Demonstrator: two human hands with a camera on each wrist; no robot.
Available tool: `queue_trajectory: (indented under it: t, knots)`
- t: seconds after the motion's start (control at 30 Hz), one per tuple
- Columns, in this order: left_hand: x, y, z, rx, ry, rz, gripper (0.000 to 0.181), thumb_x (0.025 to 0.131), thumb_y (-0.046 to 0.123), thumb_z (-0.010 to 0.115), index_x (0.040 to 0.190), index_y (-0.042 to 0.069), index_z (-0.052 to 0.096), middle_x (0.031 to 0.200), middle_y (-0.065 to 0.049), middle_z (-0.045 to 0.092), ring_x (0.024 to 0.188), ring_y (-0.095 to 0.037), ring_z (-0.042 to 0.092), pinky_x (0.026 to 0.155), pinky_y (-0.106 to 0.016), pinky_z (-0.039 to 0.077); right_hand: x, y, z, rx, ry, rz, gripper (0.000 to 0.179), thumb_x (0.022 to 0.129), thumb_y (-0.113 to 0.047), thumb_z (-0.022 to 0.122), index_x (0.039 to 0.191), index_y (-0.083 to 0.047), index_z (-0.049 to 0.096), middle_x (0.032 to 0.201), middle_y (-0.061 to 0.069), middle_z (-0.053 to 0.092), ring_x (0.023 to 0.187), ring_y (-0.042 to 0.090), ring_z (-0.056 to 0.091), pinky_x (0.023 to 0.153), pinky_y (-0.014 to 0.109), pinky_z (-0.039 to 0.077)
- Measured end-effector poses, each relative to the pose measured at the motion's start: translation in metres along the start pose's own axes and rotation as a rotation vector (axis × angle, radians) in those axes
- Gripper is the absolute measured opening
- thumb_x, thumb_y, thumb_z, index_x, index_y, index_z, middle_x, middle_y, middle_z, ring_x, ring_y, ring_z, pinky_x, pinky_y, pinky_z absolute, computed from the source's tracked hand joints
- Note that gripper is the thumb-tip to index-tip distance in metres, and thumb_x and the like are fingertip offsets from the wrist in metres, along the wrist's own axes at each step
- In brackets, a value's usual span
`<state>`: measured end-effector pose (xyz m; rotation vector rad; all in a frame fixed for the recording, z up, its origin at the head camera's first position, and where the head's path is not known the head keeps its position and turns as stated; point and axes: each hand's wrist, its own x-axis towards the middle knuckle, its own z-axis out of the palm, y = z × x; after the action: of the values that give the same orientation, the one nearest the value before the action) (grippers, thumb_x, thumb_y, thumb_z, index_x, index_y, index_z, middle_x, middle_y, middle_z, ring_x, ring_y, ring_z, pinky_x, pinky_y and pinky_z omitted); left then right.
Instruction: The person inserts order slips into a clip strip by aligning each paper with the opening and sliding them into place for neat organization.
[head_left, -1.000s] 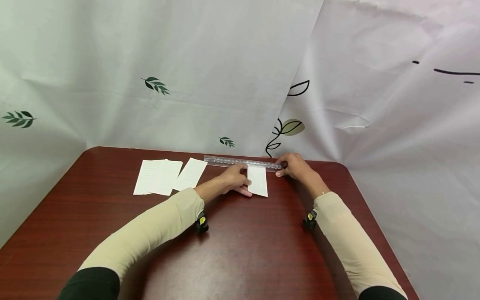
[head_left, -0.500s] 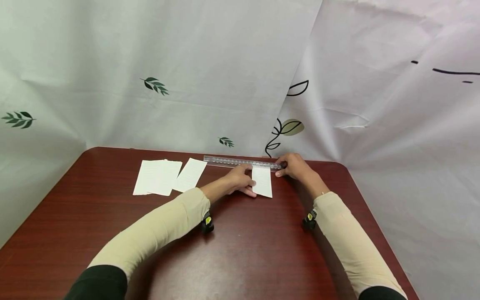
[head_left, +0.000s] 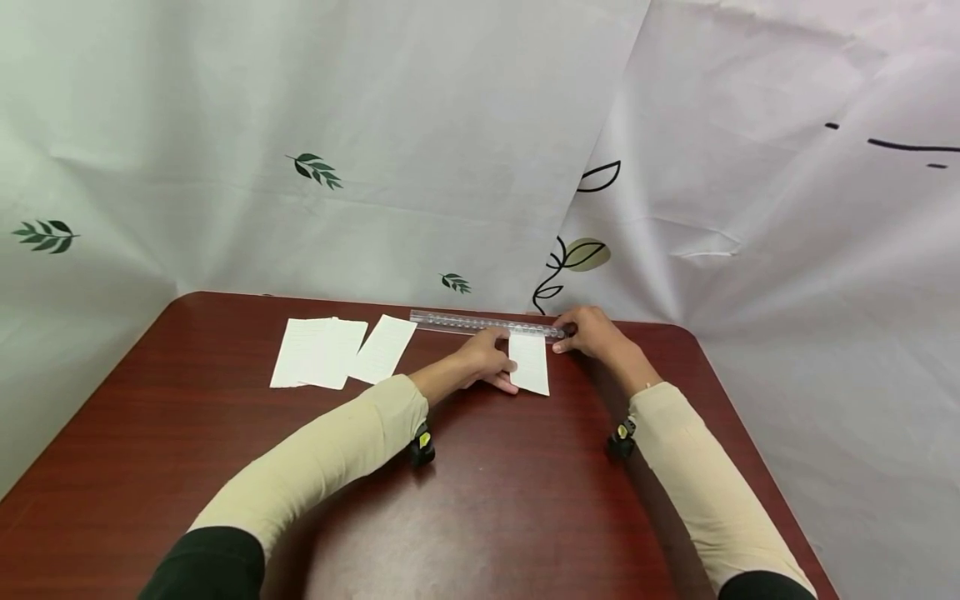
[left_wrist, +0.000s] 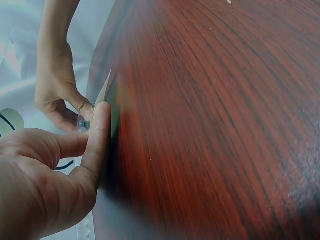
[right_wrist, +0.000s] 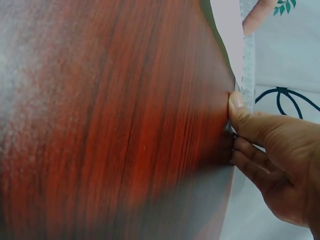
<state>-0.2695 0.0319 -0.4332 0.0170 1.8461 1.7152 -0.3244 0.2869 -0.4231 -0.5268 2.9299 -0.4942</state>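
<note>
A long clear plastic strip with a row of rounded bumps point(head_left: 487, 323) lies along the table's far edge. My right hand point(head_left: 592, 335) pinches its right end between thumb and fingers; something small and dark shows there. In the right wrist view the thumb of my right hand point(right_wrist: 280, 150) presses near the paper's edge. My left hand point(head_left: 483, 358) holds a small lined paper sheet point(head_left: 529, 363) by its left side, the top edge meeting the strip. The left wrist view shows this sheet point(left_wrist: 103, 89) nearly edge-on, beside the index finger of my left hand point(left_wrist: 55, 185).
To the left, a few overlapping lined sheets point(head_left: 318, 352) lie flat on the dark red wooden table point(head_left: 480, 517). Another sheet point(head_left: 382, 348) lies tilted beside them. A white curtain with leaf prints point(head_left: 375, 167) hangs right behind the table's far edge.
The left hand and its sheet have slid a little to the right along the strip, closer to my right hand. The right hand, the strip and the other sheets have stayed put.
</note>
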Motion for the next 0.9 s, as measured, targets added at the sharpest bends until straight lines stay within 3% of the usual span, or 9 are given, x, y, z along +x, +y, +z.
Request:
queue_trajectory:
  t: [0.23, 0.37, 0.57, 0.9]
  knots:
    - [-0.0001, 0.0004, 0.0001, 0.011, -0.001, -0.008, 0.085, 0.107, -0.012, 0.065, 0.180, 0.010, 0.026, 0.109, -0.025, 0.064, 0.062, -0.022, 0.074, 0.075, -0.037, 0.073, -0.0010, 0.0023, -0.0012, -0.031, -0.009, -0.053, 0.039, 0.097, -0.020, 0.092, 0.129, 0.001, 0.083, 0.135, 0.026, 0.078, 0.131, 0.045, 0.069, 0.117, 0.060, 0.056]
    - [0.0000, 0.0004, 0.0001, 0.012, -0.002, -0.009, 0.084, 0.107, -0.012, 0.064, 0.180, 0.010, 0.027, 0.111, -0.025, 0.063, 0.062, -0.022, 0.074, 0.076, -0.038, 0.073, -0.0033, 0.0036, -0.0015, -0.069, -0.009, -0.094, 0.037, 0.099, -0.016, 0.089, 0.130, 0.002, 0.082, 0.131, 0.026, 0.077, 0.128, 0.046, 0.070, 0.115, 0.060, 0.056]
    - [-0.0002, 0.0001, 0.0006, 0.018, 0.001, -0.004, 0.084, 0.107, -0.012, 0.064, 0.179, 0.010, 0.027, 0.112, -0.026, 0.063, 0.063, -0.022, 0.073, 0.075, -0.037, 0.073, -0.0059, 0.0026, -0.0039, -0.078, -0.027, -0.094, 0.038, 0.102, -0.008, 0.083, 0.138, 0.003, 0.078, 0.132, 0.027, 0.074, 0.127, 0.046, 0.069, 0.115, 0.061, 0.056]
    - [0.0008, 0.0005, 0.0049, 0.016, 0.004, 0.006, 0.082, 0.107, -0.013, 0.065, 0.178, 0.009, 0.030, 0.119, -0.032, 0.065, 0.061, -0.021, 0.075, 0.075, -0.039, 0.073, -0.0070, 0.0019, -0.0030, -0.085, -0.034, -0.102, 0.039, 0.100, -0.003, 0.079, 0.139, 0.002, 0.078, 0.127, 0.024, 0.073, 0.117, 0.041, 0.068, 0.106, 0.057, 0.057]
